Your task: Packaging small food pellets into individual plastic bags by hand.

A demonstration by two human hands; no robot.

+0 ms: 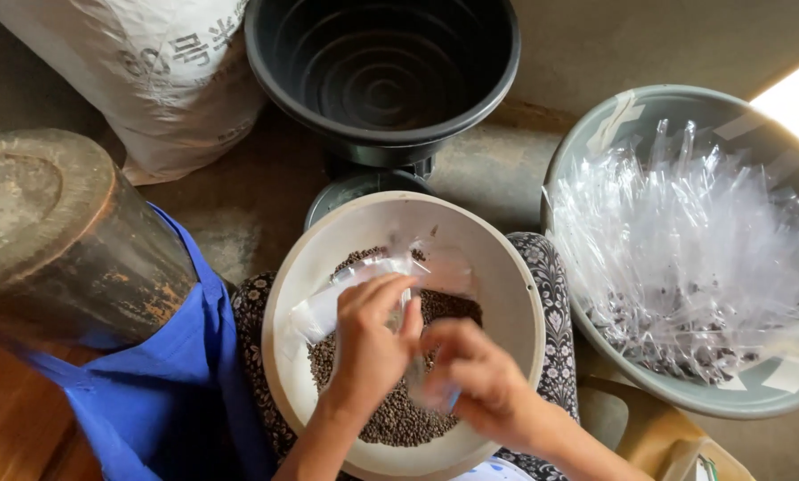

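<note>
A rusty drum [52, 232] stands far left. Over the cream bowl [506, 294] of dark pellets [399, 419], the left hand [368, 343] pinches a clear plastic bag [373, 272]; the right hand [479, 379] grips its lower end. A grey tub [613, 125] of filled bags [684, 258] sits right.

Both hands close together, left hand [370, 343] curled, right hand [475, 379] (blurred) pinching.
</note>
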